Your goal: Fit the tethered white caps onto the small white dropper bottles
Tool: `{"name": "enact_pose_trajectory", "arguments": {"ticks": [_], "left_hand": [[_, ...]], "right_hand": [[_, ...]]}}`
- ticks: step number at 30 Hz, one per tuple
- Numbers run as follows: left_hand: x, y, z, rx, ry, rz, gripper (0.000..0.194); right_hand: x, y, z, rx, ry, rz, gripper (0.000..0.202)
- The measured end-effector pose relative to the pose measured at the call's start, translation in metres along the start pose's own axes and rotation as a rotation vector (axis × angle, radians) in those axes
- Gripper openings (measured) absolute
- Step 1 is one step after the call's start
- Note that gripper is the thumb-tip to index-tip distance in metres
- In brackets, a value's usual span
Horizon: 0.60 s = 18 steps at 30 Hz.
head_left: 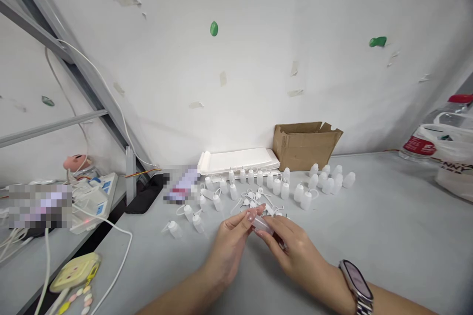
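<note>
Between both hands, above the grey table, is a small translucent plastic squeeze bottle (263,225). My left hand (232,238) pinches its upper left end between thumb and fingers. Around its lower right end close the fingers of my right hand (295,245), partly hiding it. Just beyond the fingertips lies a loose pile of white caps with strap loops (254,199). Several matching bottles (233,192) with caps and thin tips stand in rows behind and to the left. At the right, a cluster of bottles (327,185) stands close together.
A cardboard box (305,147) and flat white trays (240,161) stand against the wall. On the left are a blurred phone (183,184), a power strip (96,202), cables and a yellow gadget (75,272). A red-capped water jug (421,145) and plastic bag (456,174) sit far right.
</note>
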State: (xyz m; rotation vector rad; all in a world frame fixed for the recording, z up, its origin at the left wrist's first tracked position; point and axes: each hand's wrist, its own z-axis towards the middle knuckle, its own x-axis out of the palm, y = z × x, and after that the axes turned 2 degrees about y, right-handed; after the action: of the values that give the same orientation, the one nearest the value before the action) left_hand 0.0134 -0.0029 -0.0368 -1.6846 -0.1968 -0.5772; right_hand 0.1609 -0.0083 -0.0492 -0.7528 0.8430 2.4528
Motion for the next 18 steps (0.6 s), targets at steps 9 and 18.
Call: {"name": "enact_pose_trajectory", "arguments": {"ticks": [9, 18], "left_hand": [[-0.003, 0.002, -0.001, -0.006, -0.044, -0.068, 0.03], [-0.001, 0.005, -0.003, 0.059, -0.076, -0.074, 0.029]], "right_hand": [[0.003, -0.013, 0.006, -0.365, 0.015, -0.472, 0.03], [0.008, -0.015, 0.0, -0.385, 0.05, -0.517, 0.035]]}}
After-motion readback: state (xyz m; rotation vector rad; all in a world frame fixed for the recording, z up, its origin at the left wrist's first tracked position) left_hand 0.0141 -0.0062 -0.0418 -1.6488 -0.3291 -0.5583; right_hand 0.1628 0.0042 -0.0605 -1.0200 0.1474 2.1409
